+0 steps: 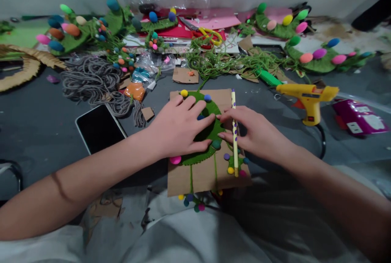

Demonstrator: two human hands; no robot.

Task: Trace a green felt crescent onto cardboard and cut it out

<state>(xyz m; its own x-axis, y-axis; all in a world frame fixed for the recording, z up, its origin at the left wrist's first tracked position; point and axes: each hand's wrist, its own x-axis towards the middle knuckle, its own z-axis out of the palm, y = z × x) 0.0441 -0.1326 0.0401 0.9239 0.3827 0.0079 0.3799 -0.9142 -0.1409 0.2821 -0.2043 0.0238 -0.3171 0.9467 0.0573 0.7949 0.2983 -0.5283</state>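
My left hand (186, 126) lies flat with spread fingers on a round green felt piece (198, 159) with coloured felt balls along its edge. The felt piece rests on a sheet of brown cardboard (180, 181). At its right edge, my right hand (249, 128) has thumb and index finger close to the felt. A cream pencil (235, 149) with purple spots runs between those fingers. Under its lower end sits a small green felt star (237, 161) with balls at its points. Green cords run down to another ball-trimmed piece (192, 201) below the cardboard.
A phone (99, 128) and grey cord (91, 77) lie to the left. Green yarn (214, 61), scissors (201, 31) and more ball-trimmed felt pieces (71, 37) line the back. On the right stand a yellow glue gun (310, 96) and a purple packet (360, 118).
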